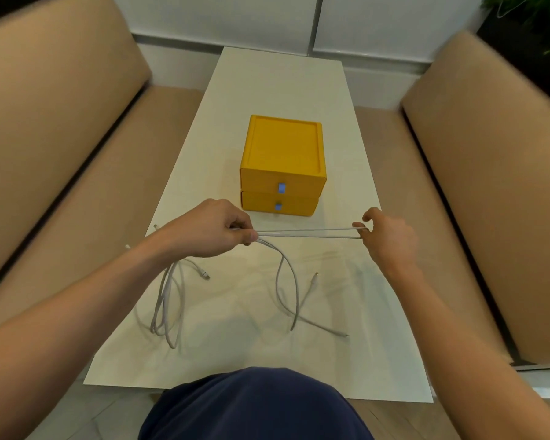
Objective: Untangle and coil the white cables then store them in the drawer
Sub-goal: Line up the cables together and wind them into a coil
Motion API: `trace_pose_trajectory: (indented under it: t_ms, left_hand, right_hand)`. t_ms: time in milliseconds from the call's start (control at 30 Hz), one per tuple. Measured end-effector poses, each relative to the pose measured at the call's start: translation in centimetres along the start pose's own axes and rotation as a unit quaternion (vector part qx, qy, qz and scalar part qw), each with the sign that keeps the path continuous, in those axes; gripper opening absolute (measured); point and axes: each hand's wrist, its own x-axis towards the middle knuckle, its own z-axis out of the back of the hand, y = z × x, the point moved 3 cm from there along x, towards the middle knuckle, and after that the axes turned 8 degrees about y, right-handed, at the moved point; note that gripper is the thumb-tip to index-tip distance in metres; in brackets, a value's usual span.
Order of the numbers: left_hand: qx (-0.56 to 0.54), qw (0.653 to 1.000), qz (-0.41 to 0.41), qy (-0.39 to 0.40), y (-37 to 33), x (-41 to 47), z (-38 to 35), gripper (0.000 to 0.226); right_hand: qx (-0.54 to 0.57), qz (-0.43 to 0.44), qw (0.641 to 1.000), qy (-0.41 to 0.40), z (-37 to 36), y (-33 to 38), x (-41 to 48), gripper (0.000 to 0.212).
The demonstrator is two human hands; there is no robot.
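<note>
Head view: my left hand (pixel 216 231) pinches and my right hand (pixel 389 236) hooks with curled fingers (pixel 361 225) a thin white cable (pixel 308 232) taut above the worktop (pixel 267 84), another tangle (pixel 169 300) half-hidden under my forearm (pixel 108 281), near boxy yellow drawers (pixel 283 154).

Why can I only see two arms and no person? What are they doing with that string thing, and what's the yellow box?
There is no machine here, just a person. The one picture comes from a camera worn on their head, looking down, so you see only arms and lap. The left hand pinches a white cable, and the right hand hooks the looped end over its fingers, stretching it straight above the white table. The rest of that cable droops onto the table. A loose bunch of white cable lies near the left arm. Behind the hands stands a yellow box with two closed drawers. Brown sofas sit on both sides.
</note>
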Motion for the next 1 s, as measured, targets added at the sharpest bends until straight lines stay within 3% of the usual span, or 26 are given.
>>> trace_pose_trajectory:
  t_ms: [300,533,633,767,1000]
  left_hand:
    - [-0.017,1.000,0.001,0.017,0.9,-1.0,0.5,0.021]
    - [-0.062,0.998,0.016,0.002,2.9,-2.4,1.2,0.023]
    - [-0.069,0.997,0.028,-0.030,4.1,-2.2,2.0,0.024]
    - [-0.056,0.997,0.045,-0.037,4.7,-1.5,1.9,0.024]
    - [-0.065,0.996,0.044,-0.034,3.2,0.1,0.2,0.025]
  right_hand:
    - [-0.001,0.027,1.000,-0.011,-1.1,-0.7,0.4,0.040]
    - [-0.008,0.074,0.997,0.004,0.9,-0.6,0.8,0.034]
    - [0.124,0.070,0.989,0.045,1.7,-0.2,0.6,0.025]
    - [0.343,0.015,0.935,0.087,1.9,0.1,0.5,0.027]
    - [0.474,-0.042,0.879,0.023,-0.4,0.7,-1.0,0.036]
